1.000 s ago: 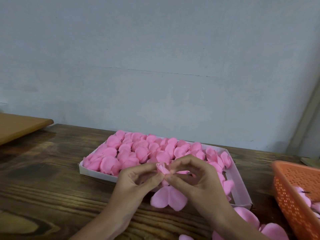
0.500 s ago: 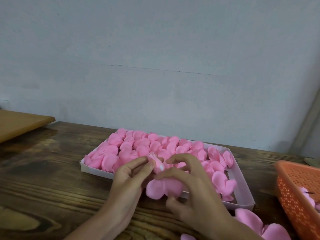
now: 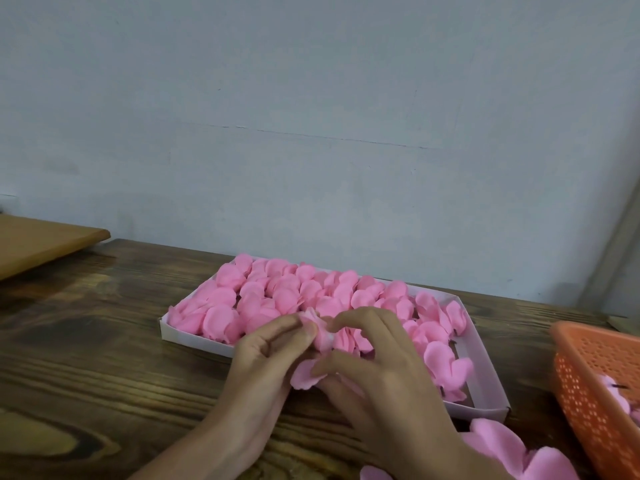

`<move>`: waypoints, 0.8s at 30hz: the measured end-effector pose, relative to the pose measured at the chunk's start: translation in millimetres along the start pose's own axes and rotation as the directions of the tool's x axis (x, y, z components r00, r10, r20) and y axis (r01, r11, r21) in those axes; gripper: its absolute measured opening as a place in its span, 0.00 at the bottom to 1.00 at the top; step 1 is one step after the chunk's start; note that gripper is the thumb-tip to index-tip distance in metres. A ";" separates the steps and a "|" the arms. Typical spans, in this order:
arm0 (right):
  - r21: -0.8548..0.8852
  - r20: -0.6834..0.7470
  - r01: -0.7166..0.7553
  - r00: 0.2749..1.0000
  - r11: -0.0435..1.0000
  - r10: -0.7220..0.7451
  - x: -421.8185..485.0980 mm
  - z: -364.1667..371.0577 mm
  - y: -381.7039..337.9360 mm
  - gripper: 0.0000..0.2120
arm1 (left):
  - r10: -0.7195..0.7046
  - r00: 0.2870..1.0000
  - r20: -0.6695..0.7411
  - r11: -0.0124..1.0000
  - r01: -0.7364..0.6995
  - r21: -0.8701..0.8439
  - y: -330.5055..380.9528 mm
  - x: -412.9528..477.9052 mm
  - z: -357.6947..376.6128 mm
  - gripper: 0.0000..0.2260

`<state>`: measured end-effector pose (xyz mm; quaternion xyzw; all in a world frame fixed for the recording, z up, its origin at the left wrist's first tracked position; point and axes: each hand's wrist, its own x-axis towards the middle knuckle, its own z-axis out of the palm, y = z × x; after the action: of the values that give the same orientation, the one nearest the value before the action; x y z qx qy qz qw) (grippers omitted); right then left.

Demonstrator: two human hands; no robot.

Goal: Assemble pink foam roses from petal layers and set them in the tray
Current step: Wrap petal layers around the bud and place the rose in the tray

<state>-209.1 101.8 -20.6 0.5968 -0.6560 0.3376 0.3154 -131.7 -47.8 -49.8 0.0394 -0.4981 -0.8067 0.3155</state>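
Observation:
A white shallow tray (image 3: 486, 372) sits on the wooden table, packed with several pink foam roses (image 3: 277, 296). In front of its near wall both hands hold one pink foam rose (image 3: 320, 332). My left hand (image 3: 266, 355) pinches the small bud at the top between thumb and fingers. My right hand (image 3: 377, 368) curls around the rose from the right, its fingers pressing a larger petal layer (image 3: 303, 375) up under the bud. The rose's underside is hidden by my fingers.
Loose pink petal layers (image 3: 502, 445) lie on the table at the lower right. An orange perforated basket (image 3: 588, 386) with more pink pieces stands at the right edge. A tan board (image 3: 38, 240) is at the far left. A grey wall rises behind the table.
The petal layer that hung flat below the bud has been pushed up against it. Both hands have closed tighter around the rose, near the tray's front wall.

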 end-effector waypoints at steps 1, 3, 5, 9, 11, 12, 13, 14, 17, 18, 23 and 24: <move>0.057 0.018 -0.036 0.999 0.998 0.035 -0.9 -0.5 1.3 0.04 | 0.004 1.000 0.013 1.000 -0.004 -0.005 -0.1 -0.1 0.4 0.13; 0.177 0.056 -0.160 0.987 0.971 0.152 -1.5 -1.0 4.5 0.04 | 0.009 0.999 0.043 1.000 -0.008 -0.004 -1.0 0.0 0.7 0.12; 0.303 0.073 -0.279 0.960 0.911 0.270 -1.0 -1.3 7.8 0.05 | -0.001 0.998 0.055 1.000 0.001 0.012 -1.0 0.2 -0.4 0.12; 0.432 0.084 -0.346 0.935 0.833 0.345 1.2 -0.6 9.9 0.05 | -0.021 0.993 0.115 0.998 0.013 0.063 -1.3 -0.3 -3.5 0.15; 0.474 0.100 -0.363 0.927 0.802 0.361 0.7 -1.3 9.6 0.05 | -0.019 0.992 0.127 0.996 0.007 0.093 -1.7 -0.7 -3.7 0.16; 0.487 0.103 -0.370 0.924 0.791 0.369 0.5 -1.8 9.5 0.04 | -0.017 0.992 0.124 0.995 0.005 0.098 -1.6 -1.0 -3.1 0.17; 0.493 0.105 -0.376 0.921 0.784 0.375 0.2 -2.3 9.3 0.04 | -0.015 0.993 0.117 0.995 0.003 0.101 -1.7 -1.4 -2.5 0.18; 0.500 0.105 -0.381 0.918 0.778 0.382 0.2 -2.6 9.0 0.04 | -0.010 0.994 0.112 0.994 -0.002 0.110 -1.8 -2.0 -1.9 0.19; 0.516 0.101 -0.392 0.911 0.762 0.400 0.0 -2.6 8.4 0.05 | 0.011 0.997 0.082 0.986 -0.024 0.165 -3.5 -3.3 -1.8 0.18; 0.514 0.097 -0.394 0.909 0.762 0.405 -0.3 -2.3 8.3 0.06 | 0.016 0.998 0.067 0.984 -0.027 0.175 -4.5 -3.4 -2.2 0.16; 0.507 0.072 -0.401 0.902 0.763 0.426 -2.0 -1.2 8.4 0.06 | 0.032 0.997 0.069 0.985 -0.043 0.165 -3.8 -6.8 0.7 0.13; 0.509 0.073 -0.402 0.901 0.761 0.428 -2.3 -1.1 9.0 0.05 | 0.029 0.997 0.067 0.987 -0.039 0.154 -2.6 -7.5 1.5 0.17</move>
<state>-217.8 104.6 -22.4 0.4905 -0.6501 0.5750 0.0783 -127.5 -41.8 -53.1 0.0294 -0.5700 -0.7608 0.3088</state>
